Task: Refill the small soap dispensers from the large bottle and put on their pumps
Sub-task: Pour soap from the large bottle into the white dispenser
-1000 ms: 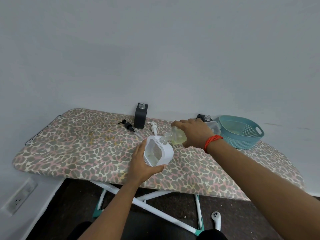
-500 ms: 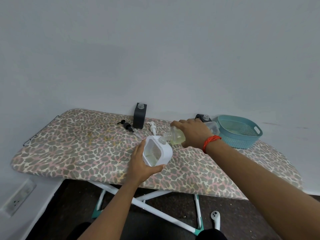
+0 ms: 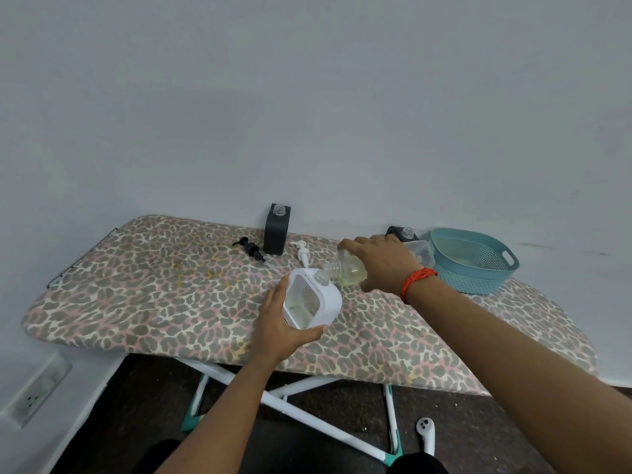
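Barely anything has shifted since a moment ago: my right hand (image 3: 379,261) still tips the large bottle (image 3: 345,268), its mouth at the neck of the white dispenser (image 3: 314,302), which my left hand (image 3: 284,323) grips, tilted, over the ironing board (image 3: 154,285). Both hands are clamped on their loads, close together. If I tip too far or the two mouths drift apart, soap could run down onto the cover — the white pump (image 3: 302,253) waits just beyond my left hand.
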